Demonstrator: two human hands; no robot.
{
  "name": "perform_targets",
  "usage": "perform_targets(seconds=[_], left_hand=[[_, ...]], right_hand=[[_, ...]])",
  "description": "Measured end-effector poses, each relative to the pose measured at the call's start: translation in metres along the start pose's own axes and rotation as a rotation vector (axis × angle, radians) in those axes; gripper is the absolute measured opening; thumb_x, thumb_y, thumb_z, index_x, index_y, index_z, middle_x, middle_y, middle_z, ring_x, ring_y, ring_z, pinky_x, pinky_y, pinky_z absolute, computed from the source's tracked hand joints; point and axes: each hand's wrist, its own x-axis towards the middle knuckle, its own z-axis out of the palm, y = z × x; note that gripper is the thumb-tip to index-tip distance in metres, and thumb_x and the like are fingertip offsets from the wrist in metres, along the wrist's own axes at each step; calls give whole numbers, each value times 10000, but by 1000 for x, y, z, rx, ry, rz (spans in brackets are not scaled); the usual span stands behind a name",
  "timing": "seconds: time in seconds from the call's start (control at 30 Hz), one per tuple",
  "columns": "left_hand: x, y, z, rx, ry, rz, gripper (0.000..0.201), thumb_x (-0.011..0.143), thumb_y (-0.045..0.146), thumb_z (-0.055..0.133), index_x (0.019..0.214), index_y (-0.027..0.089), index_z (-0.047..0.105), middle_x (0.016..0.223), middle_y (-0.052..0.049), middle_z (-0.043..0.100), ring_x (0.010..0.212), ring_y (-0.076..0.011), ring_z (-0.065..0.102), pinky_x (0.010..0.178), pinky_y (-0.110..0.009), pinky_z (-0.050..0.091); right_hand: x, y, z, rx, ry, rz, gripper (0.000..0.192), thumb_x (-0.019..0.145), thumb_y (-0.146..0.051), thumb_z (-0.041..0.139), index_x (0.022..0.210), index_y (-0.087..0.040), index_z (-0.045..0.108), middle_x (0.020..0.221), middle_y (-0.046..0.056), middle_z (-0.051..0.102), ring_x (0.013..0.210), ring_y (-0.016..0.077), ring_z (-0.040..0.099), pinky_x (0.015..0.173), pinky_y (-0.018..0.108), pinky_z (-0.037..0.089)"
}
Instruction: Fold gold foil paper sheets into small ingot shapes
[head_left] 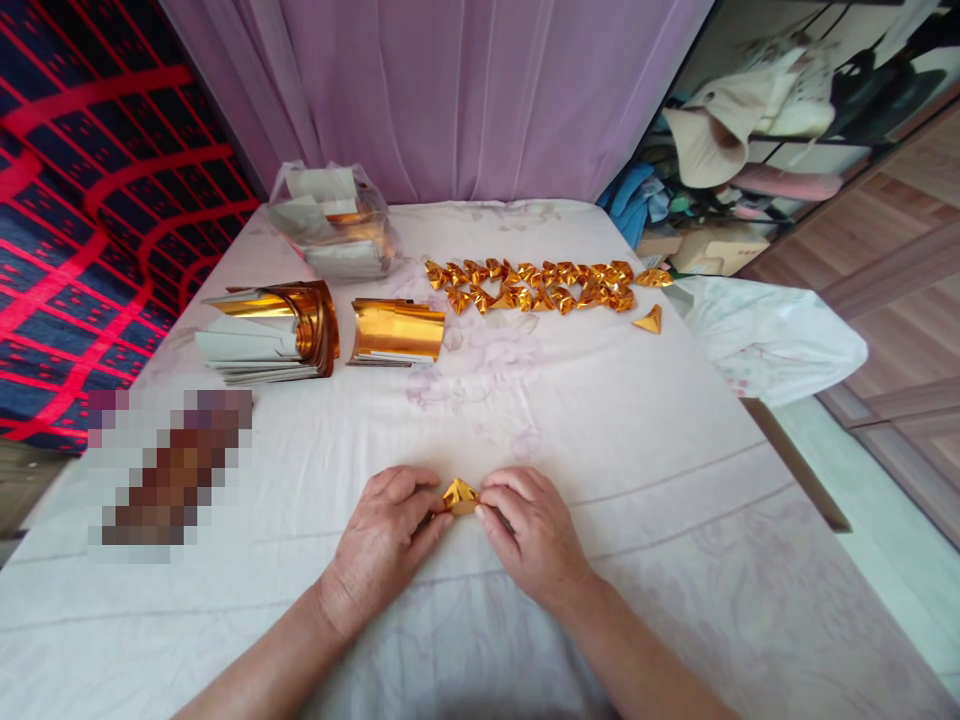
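Observation:
A small folded piece of gold foil paper [459,496] sits low on the white cloth-covered table [645,470], pinched from both sides. My left hand [386,535] grips its left end with thumb and fingers. My right hand [529,530] grips its right end. Both hands rest on the cloth near the table's front. Much of the piece is hidden between my fingertips.
Several finished gold folded pieces [536,285] lie in rows at the back, one more [649,320] apart at the right. Two curled stacks of gold foil sheets [270,330] [396,332] lie at back left, behind them a clear bag of sheets [334,225]. A pixelated patch [169,470] is at left.

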Motion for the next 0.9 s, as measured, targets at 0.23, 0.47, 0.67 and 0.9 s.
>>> perform_targets(seconds=[0.23,0.47,0.67,0.9], left_hand=[[-1,0,1,20,30,-66,177,902,291,577,767,198,642,1012,-66,638,944,-227,588,823,-397,501],[1,1,2,64,11,-104,218,903,304,569,722,191,613,1053,-72,623,971,-238,573,831,-413,495],[2,2,3,83,18,-113,230,903,314,562,714,189,600,1061,-76,620,983,-242,564,835,-414,496],[2,1,4,94,22,-105,206,897,291,564,719,189,584,1072,-77,614,999,-245,559,841,-417,491]], right_hand=[[0,-1,3,-1,30,43,137,915,-217,534,796,-189,594,861,41,615,833,187,539,760,346,423],[4,-5,3,-112,3,92,161,898,-226,536,741,-202,565,811,43,584,785,190,525,724,341,409],[8,-7,5,-166,11,112,154,863,-208,559,711,-211,536,773,33,565,761,189,520,699,330,394],[8,-6,7,-178,24,146,145,879,-231,551,737,-216,525,785,38,568,767,193,531,704,329,396]])
